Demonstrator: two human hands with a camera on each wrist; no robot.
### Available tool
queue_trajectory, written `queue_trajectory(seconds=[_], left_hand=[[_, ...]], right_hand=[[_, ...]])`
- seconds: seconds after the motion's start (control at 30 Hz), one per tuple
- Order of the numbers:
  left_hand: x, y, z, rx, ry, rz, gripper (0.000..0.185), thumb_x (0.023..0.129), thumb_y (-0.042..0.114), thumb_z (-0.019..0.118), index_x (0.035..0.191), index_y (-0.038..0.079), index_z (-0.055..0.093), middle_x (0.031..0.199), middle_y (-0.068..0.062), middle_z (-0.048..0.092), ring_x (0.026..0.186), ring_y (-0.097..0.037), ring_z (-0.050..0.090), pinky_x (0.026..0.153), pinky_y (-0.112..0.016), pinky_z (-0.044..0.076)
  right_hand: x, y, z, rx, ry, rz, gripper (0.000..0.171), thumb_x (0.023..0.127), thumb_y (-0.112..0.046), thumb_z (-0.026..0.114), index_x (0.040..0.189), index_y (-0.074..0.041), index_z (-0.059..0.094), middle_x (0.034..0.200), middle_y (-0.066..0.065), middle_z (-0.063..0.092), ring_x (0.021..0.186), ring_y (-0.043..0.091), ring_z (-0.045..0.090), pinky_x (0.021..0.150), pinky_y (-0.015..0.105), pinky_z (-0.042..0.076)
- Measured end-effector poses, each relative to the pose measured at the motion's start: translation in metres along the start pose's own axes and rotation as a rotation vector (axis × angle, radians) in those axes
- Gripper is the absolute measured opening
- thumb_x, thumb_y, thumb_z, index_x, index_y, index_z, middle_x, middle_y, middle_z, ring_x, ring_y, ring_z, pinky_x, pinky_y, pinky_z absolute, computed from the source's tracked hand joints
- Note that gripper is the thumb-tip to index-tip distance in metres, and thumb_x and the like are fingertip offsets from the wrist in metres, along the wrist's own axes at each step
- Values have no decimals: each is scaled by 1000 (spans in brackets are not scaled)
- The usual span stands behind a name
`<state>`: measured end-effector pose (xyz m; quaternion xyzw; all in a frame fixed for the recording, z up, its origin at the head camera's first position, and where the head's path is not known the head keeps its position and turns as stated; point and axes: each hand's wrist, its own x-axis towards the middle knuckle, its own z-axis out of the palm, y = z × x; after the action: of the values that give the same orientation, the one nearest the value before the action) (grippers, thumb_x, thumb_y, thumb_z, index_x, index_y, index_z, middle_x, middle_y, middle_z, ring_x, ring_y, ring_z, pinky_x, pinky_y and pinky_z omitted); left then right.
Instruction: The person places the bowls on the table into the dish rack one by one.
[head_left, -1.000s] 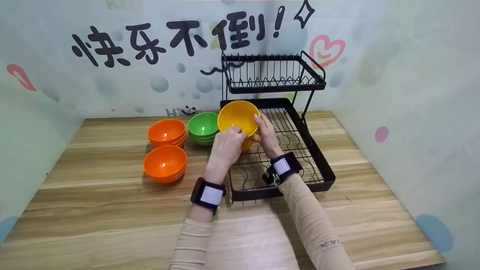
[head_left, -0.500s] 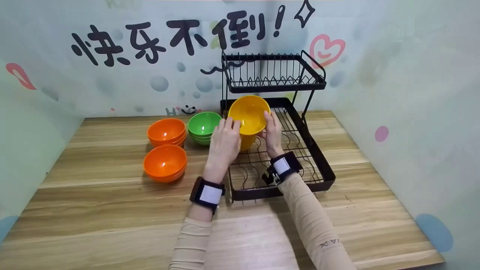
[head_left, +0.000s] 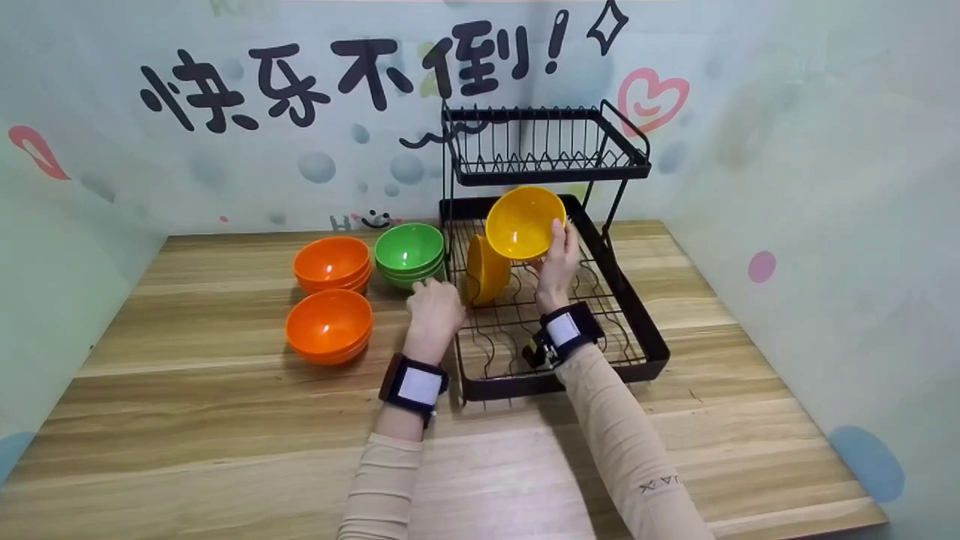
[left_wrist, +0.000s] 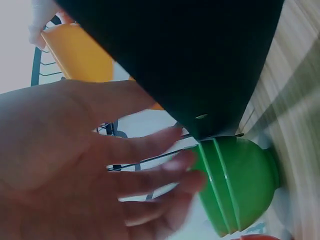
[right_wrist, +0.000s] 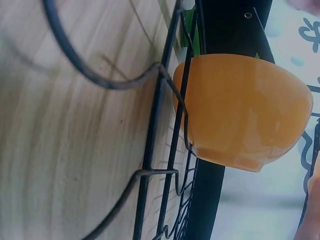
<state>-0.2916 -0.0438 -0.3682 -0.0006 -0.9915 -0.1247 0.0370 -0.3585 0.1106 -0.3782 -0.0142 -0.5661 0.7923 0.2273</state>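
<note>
Forearms both reach forward over the table (head_left: 225, 420), each with a dark wrist strap.

Left hand (head_left: 433, 307) hangs low, just beside the left front edge of the rack (head_left: 645, 330) and just in front of the green bowls (head_left: 409, 251). From the head view its back faces up and the fingers curl loosely downward; it holds nothing. The left wrist view shows more: fingers (left_wrist: 150, 150) relaxed, slightly bent and spread, their tips near the stacked green bowls (left_wrist: 240, 187), touching nothing that I can make out.

Right hand (head_left: 556, 259) is raised above the rack's lower tier, wrist bent back. Thumb and fingers grip the right rim of a yellow bowl (head_left: 525, 221), which is tilted with its opening toward the camera, held in the air just under the upper tier.

A second yellow bowl (head_left: 486, 268) stands on edge in the lower tier's wire slots, left of the held bowl and apart from it. The right wrist view shows this one close up (right_wrist: 240, 112), wedged on its side against the wires; the held bowl cannot be made out in that view.

Left of the green bowls: two orange stacks (head_left: 331, 262), (head_left: 328, 326).
</note>
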Motion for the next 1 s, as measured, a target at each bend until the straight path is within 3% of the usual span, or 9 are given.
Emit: queue_trajectory(seconds=[0.07,0.17,0.47,0.6,0.73,1.0], left_hand=[[0,0,0,-15,-56,-9,30,90,19,57,110,-2,66,118,-23,60,110,-38,56,83,-47,53],[1,0,0,-40,-79,-1,27,89,12,54,108,-1,67,118,-23,62,108,-38,58,84,-48,53],[3,-1,0,-62,-37,6,24,85,7,58,103,-1,69,111,-21,67,101,-39,65,80,-48,55],[3,-1,0,-67,-36,1,24,85,8,58,104,-1,69,111,-21,68,101,-38,65,80,-48,55],[3,-1,0,-67,-42,-4,24,85,10,60,104,-1,69,112,-21,67,102,-38,64,80,-48,55],[3,-2,1,-65,-47,4,26,84,15,64,104,-1,69,113,-22,67,103,-38,64,81,-48,55]], right_hand=[[1,0,-1,-10,18,-4,43,98,-35,42,134,-11,46,125,16,54,96,18,59,80,42,56],[2,1,-2,-29,51,-12,43,99,-34,42,135,-10,44,126,17,52,97,21,59,75,37,57],[6,5,-3,-54,160,-12,44,98,-30,48,136,-9,44,117,16,52,92,20,57,65,22,52],[7,7,-3,-135,202,-44,44,96,-28,53,135,-9,47,110,13,50,85,14,51,64,20,49],[8,8,-4,-246,220,-45,48,92,-29,59,136,-10,50,115,12,44,90,11,43,72,19,45],[7,9,-6,-365,159,-20,53,86,-29,69,133,-13,54,139,18,38,118,26,48,97,35,48]])
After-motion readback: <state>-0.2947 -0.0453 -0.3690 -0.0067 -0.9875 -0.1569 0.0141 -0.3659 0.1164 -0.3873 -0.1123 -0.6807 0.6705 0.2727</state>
